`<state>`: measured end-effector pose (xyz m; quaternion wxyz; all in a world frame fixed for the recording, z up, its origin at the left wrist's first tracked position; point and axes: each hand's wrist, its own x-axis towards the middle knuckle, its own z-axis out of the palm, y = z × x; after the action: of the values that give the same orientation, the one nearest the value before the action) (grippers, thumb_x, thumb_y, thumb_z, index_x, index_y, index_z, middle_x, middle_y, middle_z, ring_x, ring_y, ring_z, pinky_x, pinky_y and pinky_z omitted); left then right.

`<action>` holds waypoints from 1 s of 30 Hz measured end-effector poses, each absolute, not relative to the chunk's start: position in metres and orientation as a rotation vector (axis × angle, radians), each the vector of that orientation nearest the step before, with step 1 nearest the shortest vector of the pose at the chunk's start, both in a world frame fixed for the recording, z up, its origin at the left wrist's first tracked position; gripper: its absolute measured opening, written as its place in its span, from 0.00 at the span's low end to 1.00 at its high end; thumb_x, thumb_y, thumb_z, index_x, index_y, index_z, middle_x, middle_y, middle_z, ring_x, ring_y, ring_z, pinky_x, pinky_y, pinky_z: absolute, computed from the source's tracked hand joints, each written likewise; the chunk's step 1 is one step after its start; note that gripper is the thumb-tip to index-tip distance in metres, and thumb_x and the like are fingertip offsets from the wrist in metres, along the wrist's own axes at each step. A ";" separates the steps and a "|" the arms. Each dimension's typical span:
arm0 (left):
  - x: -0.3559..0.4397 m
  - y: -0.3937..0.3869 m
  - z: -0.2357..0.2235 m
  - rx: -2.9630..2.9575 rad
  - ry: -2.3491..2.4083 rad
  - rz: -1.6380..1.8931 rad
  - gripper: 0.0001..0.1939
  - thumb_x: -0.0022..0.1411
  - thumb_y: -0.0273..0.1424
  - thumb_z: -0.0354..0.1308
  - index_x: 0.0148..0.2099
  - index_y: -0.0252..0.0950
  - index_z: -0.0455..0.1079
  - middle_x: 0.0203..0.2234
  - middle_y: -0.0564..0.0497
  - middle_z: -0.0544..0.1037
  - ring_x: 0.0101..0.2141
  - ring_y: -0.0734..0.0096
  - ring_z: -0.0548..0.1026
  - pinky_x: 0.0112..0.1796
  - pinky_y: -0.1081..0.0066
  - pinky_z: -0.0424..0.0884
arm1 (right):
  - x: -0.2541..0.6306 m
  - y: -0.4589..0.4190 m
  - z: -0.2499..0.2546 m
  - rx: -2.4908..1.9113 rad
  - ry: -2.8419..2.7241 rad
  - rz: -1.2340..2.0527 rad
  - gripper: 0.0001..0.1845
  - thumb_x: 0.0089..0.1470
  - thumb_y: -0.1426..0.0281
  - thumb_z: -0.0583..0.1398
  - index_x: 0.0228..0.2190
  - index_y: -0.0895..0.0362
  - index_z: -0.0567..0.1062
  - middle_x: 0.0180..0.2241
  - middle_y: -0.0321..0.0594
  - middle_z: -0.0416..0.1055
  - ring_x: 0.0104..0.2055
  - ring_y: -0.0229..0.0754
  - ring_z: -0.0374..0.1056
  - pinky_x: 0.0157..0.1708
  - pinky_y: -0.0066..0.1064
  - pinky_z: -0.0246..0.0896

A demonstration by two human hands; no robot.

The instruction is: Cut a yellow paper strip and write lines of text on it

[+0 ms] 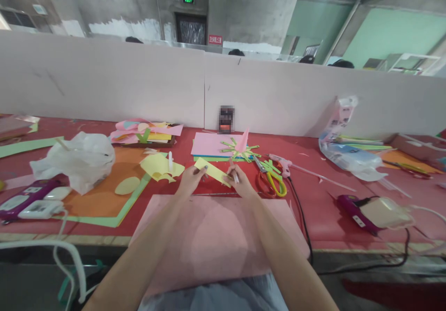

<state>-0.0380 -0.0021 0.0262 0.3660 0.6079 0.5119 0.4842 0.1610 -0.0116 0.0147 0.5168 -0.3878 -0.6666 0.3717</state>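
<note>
A pale yellow paper strip (211, 171) is stretched slantwise between my hands, above the red tabletop. My left hand (191, 179) pinches its left end between thumb and fingers. The strip's lower right end is in the fingers of my right hand (241, 181), which also has a slim brownish stick (235, 175) in it, pen-like but too blurred to name surely. Just beyond stands a pink paper cone (243, 142) with green paper strips (251, 153) fanned around its base. To the right of my right hand lie scissors (279, 184) with yellow and red-orange handles.
A pink glue gun (280, 163) lies right of the scissors, its black cord running to the front edge. Orange paper (104, 176), a white plastic bag (80, 155) and a purple power strip (33, 199) lie left. A white partition (139, 83) closes the back.
</note>
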 end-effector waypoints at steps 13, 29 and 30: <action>-0.039 -0.001 0.026 1.583 1.368 1.225 0.22 0.55 0.46 0.53 0.20 0.34 0.69 0.15 0.52 0.73 0.19 0.72 0.70 0.26 0.72 0.63 | 0.159 -0.013 0.016 -0.930 -1.552 0.930 0.13 0.44 0.64 0.61 0.25 0.53 0.60 0.20 0.27 0.49 0.21 0.34 0.48 0.26 0.30 0.54; -0.044 -0.004 0.036 1.496 1.443 1.353 0.22 0.55 0.45 0.53 0.19 0.35 0.68 0.14 0.52 0.72 0.19 0.73 0.70 0.25 0.73 0.63 | 0.167 -0.009 0.019 -0.884 -1.197 0.900 0.15 0.47 0.60 0.60 0.29 0.52 0.59 0.27 0.34 0.66 0.29 0.39 0.66 0.31 0.34 0.63; -0.044 -0.005 0.037 1.480 1.467 1.365 0.21 0.55 0.45 0.53 0.19 0.35 0.68 0.14 0.52 0.72 0.19 0.73 0.70 0.25 0.73 0.63 | 0.170 -0.008 0.020 -0.878 -1.125 0.886 0.15 0.47 0.59 0.59 0.30 0.52 0.59 0.29 0.35 0.68 0.30 0.40 0.67 0.32 0.35 0.64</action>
<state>-0.0445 -0.0046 0.0368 0.3197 0.5628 0.5581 0.5192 0.1699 -0.0083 0.0202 0.6673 -0.3893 -0.4988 0.3927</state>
